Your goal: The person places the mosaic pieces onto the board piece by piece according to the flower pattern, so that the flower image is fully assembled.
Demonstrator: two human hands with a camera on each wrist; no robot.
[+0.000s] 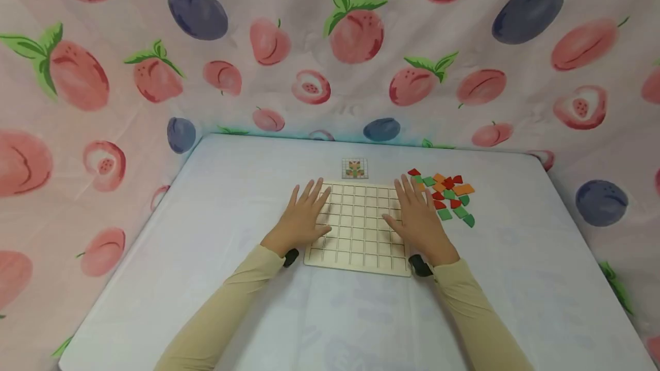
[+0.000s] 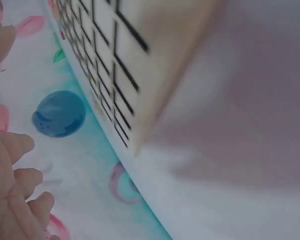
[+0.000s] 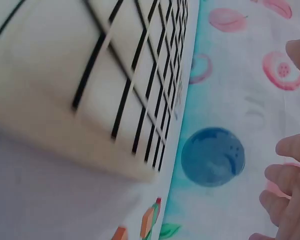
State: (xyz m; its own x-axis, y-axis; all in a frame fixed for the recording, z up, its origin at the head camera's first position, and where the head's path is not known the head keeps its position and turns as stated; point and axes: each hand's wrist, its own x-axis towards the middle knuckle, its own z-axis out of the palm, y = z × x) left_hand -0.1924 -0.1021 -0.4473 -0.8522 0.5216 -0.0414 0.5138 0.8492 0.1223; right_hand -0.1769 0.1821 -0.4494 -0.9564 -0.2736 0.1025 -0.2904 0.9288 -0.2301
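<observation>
Tan sleeves (image 1: 227, 302) are on the near side of the grid board (image 1: 359, 228), which lies flat on the counter (image 1: 232, 188). My left fingers (image 1: 315, 191) spread wide at its left edge, my right fingers (image 1: 408, 188) at its right edge, holding nothing. It looks light and stiff, so I'd grab both sides. Small bright pieces (image 1: 449, 194) sit just right of it.

Left hand (image 1: 303, 217): fingers extended, spread, thumb out toward right hand (image 1: 419, 221). Right mirrors, thumb toward left. Sleeved forearms (image 1: 229, 302) angle outward behind hands.
</observation>
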